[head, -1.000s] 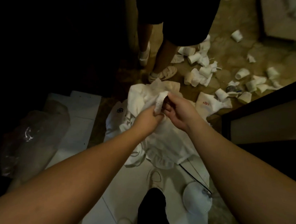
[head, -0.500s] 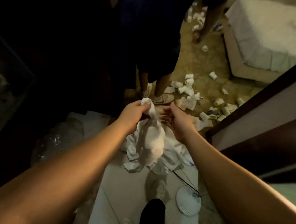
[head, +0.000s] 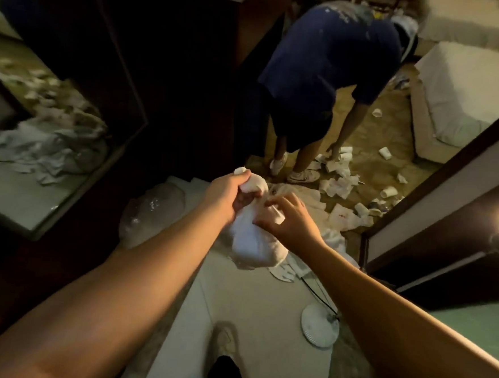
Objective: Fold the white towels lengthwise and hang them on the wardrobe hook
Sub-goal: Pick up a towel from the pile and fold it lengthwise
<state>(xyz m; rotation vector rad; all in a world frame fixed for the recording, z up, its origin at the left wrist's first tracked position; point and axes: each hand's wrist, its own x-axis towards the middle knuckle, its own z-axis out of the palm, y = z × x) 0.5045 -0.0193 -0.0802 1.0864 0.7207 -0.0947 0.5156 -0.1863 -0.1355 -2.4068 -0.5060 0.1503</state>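
White towel (head: 252, 242) hangs bunched btwn both hands above floor pile. Left hand (head: 230, 195) fingers clamped on its top end; right hand (head: 291, 221) fingers pinch a fold lower down.

Lower centre: bare white floor panel (head: 252, 301), passable. Lower right: paper plate (head: 319, 326). Upper centre: bending person (head: 324, 76) blocks passage. Centre right: scattered paper cups (head: 343, 183). Left: dark wardrobe (head: 167, 74).
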